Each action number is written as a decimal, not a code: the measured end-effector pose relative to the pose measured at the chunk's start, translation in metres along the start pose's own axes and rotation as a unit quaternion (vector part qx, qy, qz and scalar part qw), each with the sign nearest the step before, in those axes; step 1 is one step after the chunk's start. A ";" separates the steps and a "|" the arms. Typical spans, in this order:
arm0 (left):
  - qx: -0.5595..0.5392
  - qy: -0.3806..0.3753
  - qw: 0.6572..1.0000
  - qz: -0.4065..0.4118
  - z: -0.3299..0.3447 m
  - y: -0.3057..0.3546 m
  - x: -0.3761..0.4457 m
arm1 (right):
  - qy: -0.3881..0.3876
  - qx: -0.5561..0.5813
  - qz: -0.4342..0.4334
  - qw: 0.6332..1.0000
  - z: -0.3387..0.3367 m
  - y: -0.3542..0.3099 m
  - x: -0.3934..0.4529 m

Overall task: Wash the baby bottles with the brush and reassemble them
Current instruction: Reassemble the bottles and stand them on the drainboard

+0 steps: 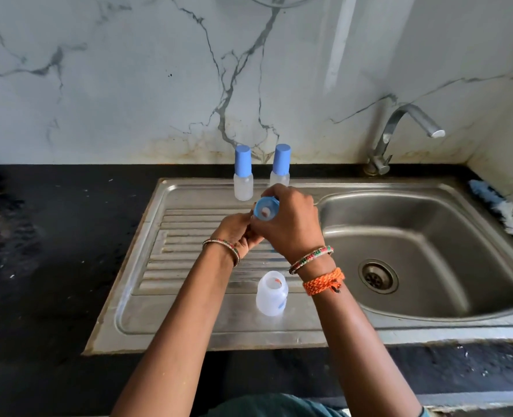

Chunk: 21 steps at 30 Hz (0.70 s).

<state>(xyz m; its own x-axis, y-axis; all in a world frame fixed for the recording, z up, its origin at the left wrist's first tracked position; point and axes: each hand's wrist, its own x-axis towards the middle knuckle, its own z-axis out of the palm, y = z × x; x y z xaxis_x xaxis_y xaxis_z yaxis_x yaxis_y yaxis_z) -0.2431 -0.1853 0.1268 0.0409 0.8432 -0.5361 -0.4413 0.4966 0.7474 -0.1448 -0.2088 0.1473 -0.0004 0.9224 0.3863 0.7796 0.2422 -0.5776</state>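
Note:
Two small clear baby bottles with blue caps stand upright at the back of the steel drainboard, the left bottle point(243, 173) and the right bottle point(280, 166). An open clear bottle body point(271, 293) without a top stands on the drainboard point(159, 266) near me. Over the drainboard my right hand point(288, 224) grips a blue collar piece with a nipple point(265, 209), its round opening facing me. My left hand point(237, 233) pinches the same piece from the left. Most of that piece is hidden by my fingers. A blue and white bottle brush point(500, 207) lies on the counter at the far right.
The sink basin point(429, 284) with a round drain point(377, 276) lies to the right. A steel tap point(399, 136) rises behind it. Black stone counter point(53, 251) surrounds the sink, and a marble wall stands behind.

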 end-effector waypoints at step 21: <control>-0.035 0.075 0.996 0.022 -0.027 -0.023 0.037 | -0.004 0.121 -0.031 0.992 0.002 -0.021 -0.014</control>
<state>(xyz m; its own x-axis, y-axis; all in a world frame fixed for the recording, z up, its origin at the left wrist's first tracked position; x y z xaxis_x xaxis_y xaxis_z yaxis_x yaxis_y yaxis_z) -0.2555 -0.1714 0.0789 -0.1118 0.8205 -0.5606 -0.5006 0.4409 0.7450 -0.1623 -0.2259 0.1521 -0.0496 0.9056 0.4212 0.6050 0.3628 -0.7088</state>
